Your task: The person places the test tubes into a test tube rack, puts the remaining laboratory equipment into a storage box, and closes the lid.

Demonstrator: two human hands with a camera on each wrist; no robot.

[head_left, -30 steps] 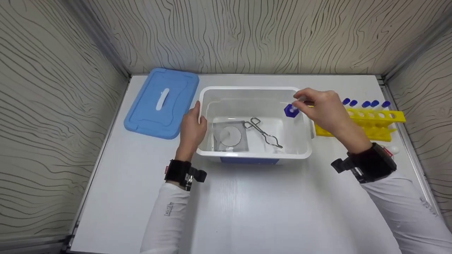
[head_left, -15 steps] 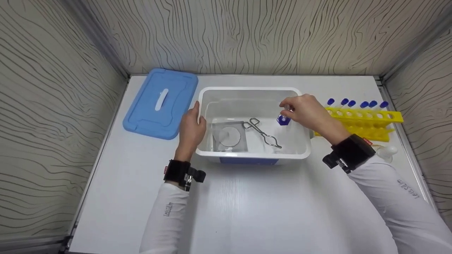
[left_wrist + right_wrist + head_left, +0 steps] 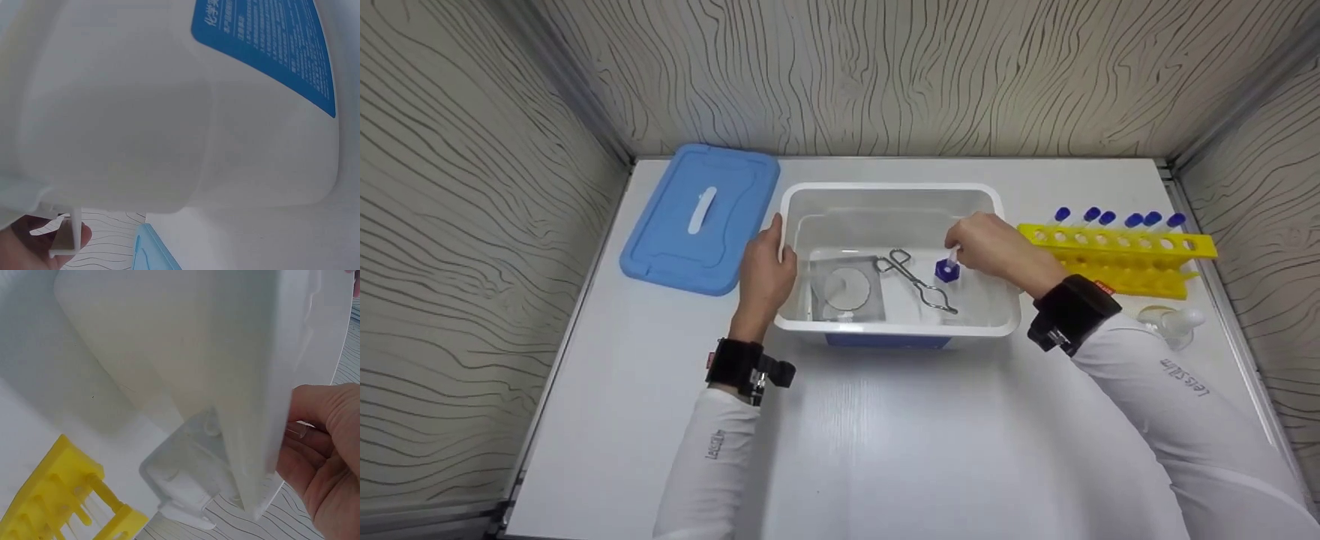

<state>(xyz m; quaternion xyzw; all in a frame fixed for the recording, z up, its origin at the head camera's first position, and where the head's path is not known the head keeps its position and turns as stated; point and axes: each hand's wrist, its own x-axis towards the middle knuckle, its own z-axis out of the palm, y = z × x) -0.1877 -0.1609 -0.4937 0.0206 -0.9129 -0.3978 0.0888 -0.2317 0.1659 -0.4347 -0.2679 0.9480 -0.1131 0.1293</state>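
A white plastic storage bin (image 3: pixel 885 328) stands in the middle of the table. My left hand (image 3: pixel 765 274) holds its left rim; the left wrist view has the fingers (image 3: pixel 85 235) beside a white latch. Inside the bin, my right hand (image 3: pixel 990 244) pinches the clear stem of a small measuring cylinder, its blue-purple hexagonal base (image 3: pixel 947 271) pointing down. In the right wrist view the bin's wall (image 3: pixel 242 410) covers most of the cylinder. Metal crucible tongs (image 3: pixel 919 283) lie on the bin's floor, left of the base. Farther left is a grey square gauze (image 3: pixel 877 300) with a round white centre.
The bin's blue lid (image 3: pixel 679 259) lies at the back left. To the bin's right, a yellow rack (image 3: pixel 1147 281) holds several blue-capped test tubes (image 3: pixel 1091 214). A small glass container with a white top (image 3: pixel 1181 321) sits beside the right sleeve.
My right hand has moved left and lower into the bin with the measuring cylinder, from above the right rim. More of the yellow rack shows. My left hand stays at the left rim.
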